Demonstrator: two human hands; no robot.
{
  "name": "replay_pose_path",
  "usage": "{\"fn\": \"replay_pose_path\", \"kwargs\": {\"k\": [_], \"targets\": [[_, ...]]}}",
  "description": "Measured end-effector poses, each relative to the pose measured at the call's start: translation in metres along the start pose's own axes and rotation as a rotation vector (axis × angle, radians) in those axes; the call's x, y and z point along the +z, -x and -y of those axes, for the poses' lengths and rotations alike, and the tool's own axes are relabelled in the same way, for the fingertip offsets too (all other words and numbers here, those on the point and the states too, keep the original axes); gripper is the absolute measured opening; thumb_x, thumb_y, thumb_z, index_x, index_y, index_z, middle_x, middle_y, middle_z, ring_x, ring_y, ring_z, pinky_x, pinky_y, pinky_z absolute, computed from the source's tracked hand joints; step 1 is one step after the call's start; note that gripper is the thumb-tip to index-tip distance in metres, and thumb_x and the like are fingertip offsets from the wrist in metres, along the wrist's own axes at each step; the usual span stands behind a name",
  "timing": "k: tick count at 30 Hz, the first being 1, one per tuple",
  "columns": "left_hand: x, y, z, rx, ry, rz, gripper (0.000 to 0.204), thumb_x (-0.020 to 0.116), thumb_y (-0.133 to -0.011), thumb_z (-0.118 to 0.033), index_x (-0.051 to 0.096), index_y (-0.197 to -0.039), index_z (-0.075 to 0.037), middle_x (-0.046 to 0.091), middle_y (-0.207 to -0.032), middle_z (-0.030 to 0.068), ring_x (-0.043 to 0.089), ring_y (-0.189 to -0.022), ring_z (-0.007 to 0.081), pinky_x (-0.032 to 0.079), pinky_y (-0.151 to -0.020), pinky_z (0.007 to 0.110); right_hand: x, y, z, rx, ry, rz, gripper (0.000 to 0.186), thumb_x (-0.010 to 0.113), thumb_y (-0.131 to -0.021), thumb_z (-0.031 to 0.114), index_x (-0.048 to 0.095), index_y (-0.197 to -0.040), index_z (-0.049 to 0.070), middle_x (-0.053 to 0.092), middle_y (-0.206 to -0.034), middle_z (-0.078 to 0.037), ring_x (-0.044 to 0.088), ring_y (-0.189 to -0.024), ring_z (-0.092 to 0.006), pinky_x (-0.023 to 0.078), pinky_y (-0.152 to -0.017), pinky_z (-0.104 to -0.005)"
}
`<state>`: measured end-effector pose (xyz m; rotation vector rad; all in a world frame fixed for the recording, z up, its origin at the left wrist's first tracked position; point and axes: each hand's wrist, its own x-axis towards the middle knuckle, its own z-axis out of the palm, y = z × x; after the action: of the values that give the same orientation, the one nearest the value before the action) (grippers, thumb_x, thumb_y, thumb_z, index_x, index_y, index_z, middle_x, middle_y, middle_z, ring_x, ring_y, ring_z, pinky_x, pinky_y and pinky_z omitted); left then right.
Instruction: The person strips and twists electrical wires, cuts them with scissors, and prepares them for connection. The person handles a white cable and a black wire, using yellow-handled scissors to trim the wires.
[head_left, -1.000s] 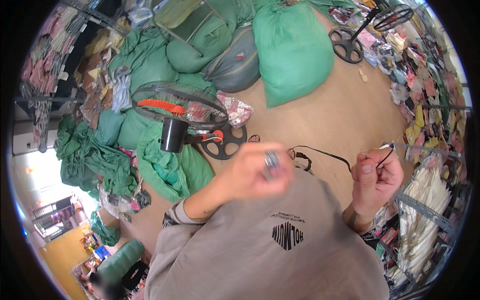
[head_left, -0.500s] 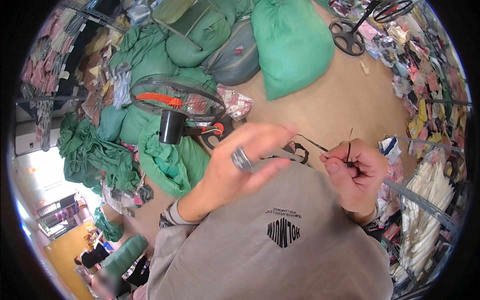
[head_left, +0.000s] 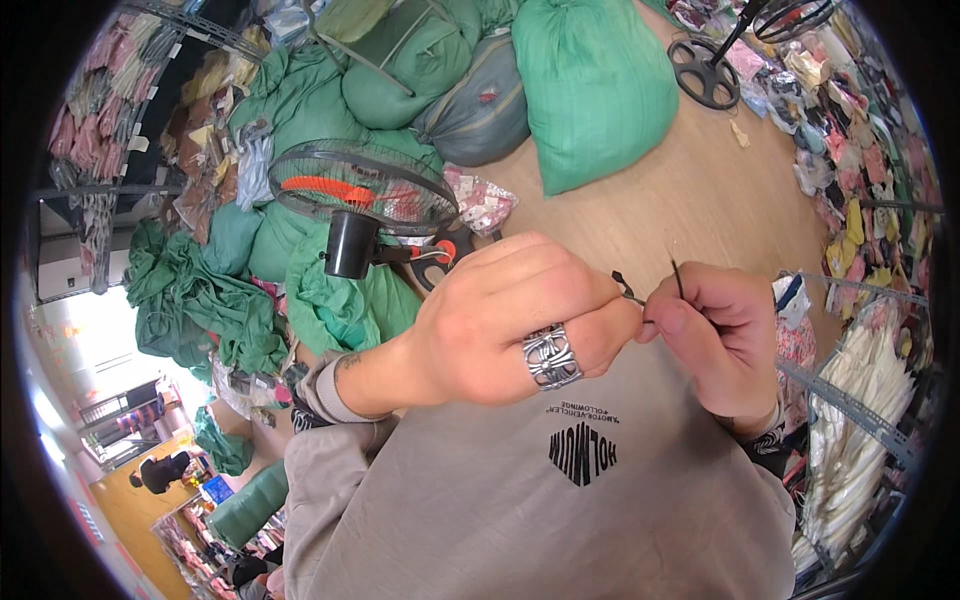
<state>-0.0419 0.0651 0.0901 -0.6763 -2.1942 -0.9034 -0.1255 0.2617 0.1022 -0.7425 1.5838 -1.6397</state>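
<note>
1. The bare right hand (head_left: 720, 335) pinches a thin black cord (head_left: 679, 281) between thumb and forefinger, a short end standing up above the grip.
2. The bare left hand (head_left: 520, 320) is curled, its fingertips beside that pinch; its thumb is hidden, so I cannot tell whether it grips the cord.
3. The cord could slip free, being so thin and pinched only at the fingertips.
4. The left hand hides part of it, so a twist or tangle there could go unnoticed.
5. The wide openwork silver ring (head_left: 551, 358) could snag a loose strand.
6. Beyond, a large pale-green fabric sack (head_left: 600, 100) bulges; its contents are hidden.
7. A grey-blue striped sack (head_left: 475, 110) beside it looks full too, contents unseen.
8. A clear plastic packet (head_left: 480, 200) shows pink and white material inside.
</note>
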Motion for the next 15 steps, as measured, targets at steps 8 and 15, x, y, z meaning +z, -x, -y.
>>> {"fn": "replay_pose_path", "kwargs": {"k": [8,15], "targets": [[-0.001,0.001,0.006,-0.125,0.007,0.014,0.025,0.072,-0.058,0.006,0.065,-0.080,-0.004,0.056,-0.067,0.0034,0.053,-0.054,0.0169,0.041,-0.046,0.027,0.004,-0.010,-0.003,-0.173,0.299,-0.075,0.005,0.067,-0.083,0.001,0.062,-0.082,0.000,0.051,-0.060,0.003,0.035,-0.049,-0.0010,0.026,-0.045,-0.0195],[-0.004,-0.001,0.004,-0.324,0.121,-0.053,0.018,0.070,-0.064,0.006,0.064,-0.077,-0.004,0.054,-0.064,0.0023,0.048,-0.049,0.0127,0.039,-0.045,0.025,0.004,-0.023,-0.011,-0.456,0.500,-0.090,0.015,0.073,-0.073,-0.002,0.064,-0.085,0.002,0.049,-0.058,-0.001,0.038,-0.044,-0.0087,0.029,-0.041,-0.0244]]}}
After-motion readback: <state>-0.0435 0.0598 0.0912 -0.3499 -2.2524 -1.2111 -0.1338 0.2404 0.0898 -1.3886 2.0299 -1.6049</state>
